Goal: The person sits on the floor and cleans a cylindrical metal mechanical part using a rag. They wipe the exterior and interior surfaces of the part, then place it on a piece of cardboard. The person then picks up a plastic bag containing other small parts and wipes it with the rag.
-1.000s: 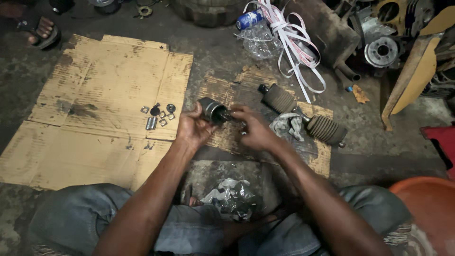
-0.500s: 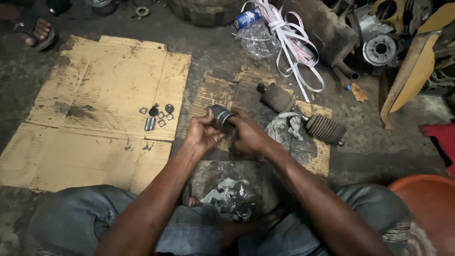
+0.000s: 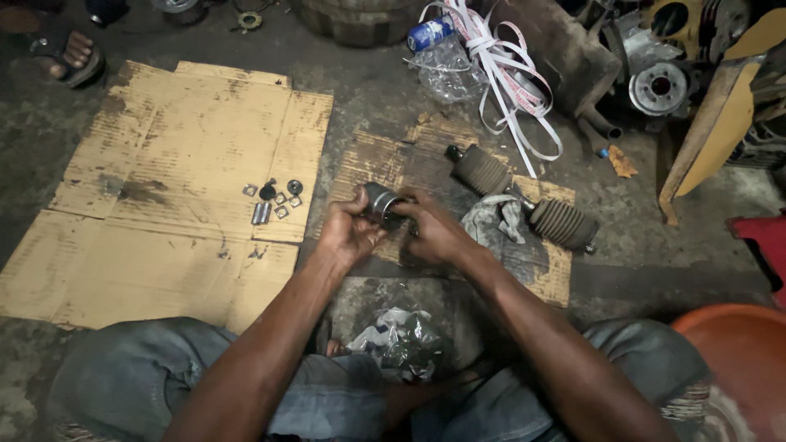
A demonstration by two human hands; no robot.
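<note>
Both my hands hold a short dark metal cylinder point(image 3: 381, 201) with a shiny rim, just above a small piece of cardboard point(image 3: 368, 164) on the floor. My left hand point(image 3: 348, 233) cups it from the left, fingers curled around its body. My right hand point(image 3: 434, 233) grips its right end. A little to the left, on a large cardboard sheet point(image 3: 164, 196), lies a cluster of small metal parts point(image 3: 274, 200): nuts, a short pin and round pieces. To the right lies a shaft with two ribbed rubber boots point(image 3: 524, 196) and a grey rag point(image 3: 491, 221).
A crumpled plastic bag point(image 3: 401, 344) sits between my knees. At the back are a plastic bottle point(image 3: 430, 34), white strapping point(image 3: 508, 82), a wooden block point(image 3: 565, 49) and metal parts point(image 3: 659, 86). An orange tub point(image 3: 741, 360) stands at the right. Another person's sandalled foot point(image 3: 70, 53) is at the far left.
My hands have drawn closer together around the cylinder and turned it slightly. Nothing else on the floor has moved.
</note>
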